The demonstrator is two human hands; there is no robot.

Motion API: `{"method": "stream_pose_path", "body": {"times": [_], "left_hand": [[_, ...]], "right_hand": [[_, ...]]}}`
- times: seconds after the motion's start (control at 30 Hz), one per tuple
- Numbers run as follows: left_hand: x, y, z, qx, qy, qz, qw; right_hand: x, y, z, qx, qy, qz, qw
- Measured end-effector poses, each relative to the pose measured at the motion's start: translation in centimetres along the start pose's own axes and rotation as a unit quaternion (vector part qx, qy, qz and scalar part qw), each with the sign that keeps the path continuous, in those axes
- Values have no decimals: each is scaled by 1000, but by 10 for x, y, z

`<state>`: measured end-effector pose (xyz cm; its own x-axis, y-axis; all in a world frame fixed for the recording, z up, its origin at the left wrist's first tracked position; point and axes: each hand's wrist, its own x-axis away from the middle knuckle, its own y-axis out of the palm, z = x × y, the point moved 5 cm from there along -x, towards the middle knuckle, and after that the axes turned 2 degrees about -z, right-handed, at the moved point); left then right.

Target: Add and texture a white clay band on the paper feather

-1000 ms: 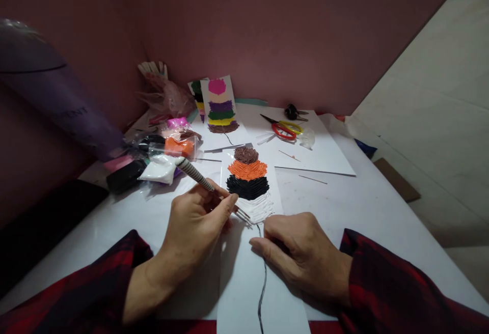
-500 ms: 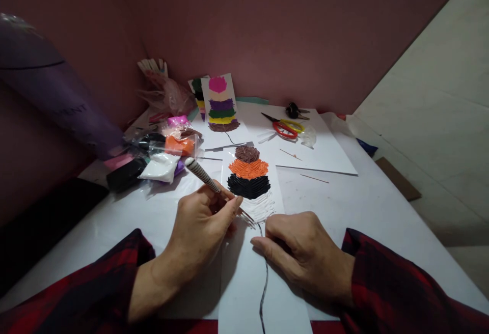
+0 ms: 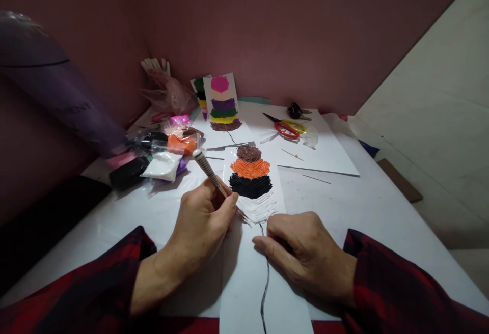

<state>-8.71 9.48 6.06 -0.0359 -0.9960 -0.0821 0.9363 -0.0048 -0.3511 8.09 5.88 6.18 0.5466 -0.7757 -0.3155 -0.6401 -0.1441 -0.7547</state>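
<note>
My left hand pinches a tool with a patterned handle, its round end pointing up; the tip is hard to make out near the left edge of the white clay band. That band lies under black, orange and brown textured bands on a white card. A dark wavy line runs down the card from the bands. Curled and resting on the card's right side, my right hand has its thumb beside the line; whether it holds anything is hidden.
Bagged clay lies at the left, below a purple cylindrical bag. A card with coloured bands leans at the back. Red and yellow scissors, keys and a thin stick lie at the right.
The tool has become more upright in my left hand, and its tip has moved left along the white band. My right hand stays in place on the card. The view has shifted slightly.
</note>
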Motion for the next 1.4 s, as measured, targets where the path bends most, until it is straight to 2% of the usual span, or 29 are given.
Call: {"method": "stream_pose_path", "body": {"times": [0.83,1.17,1.33,1.4], "left_hand": [[-16,-15,-3,-42,14,48,998],[-14,-22,9,-102,144,83,981],[-9,-26,19,-116,186,143,965],[-8,-25,21,-108,188,152,964]], "right_hand": [[0,0,1,3,10,-3,1000],[0,1,0,4,19,-10,1000],[-1,0,-1,2,16,-10,1000],[-1,0,-1,0,14,-10,1000]]}}
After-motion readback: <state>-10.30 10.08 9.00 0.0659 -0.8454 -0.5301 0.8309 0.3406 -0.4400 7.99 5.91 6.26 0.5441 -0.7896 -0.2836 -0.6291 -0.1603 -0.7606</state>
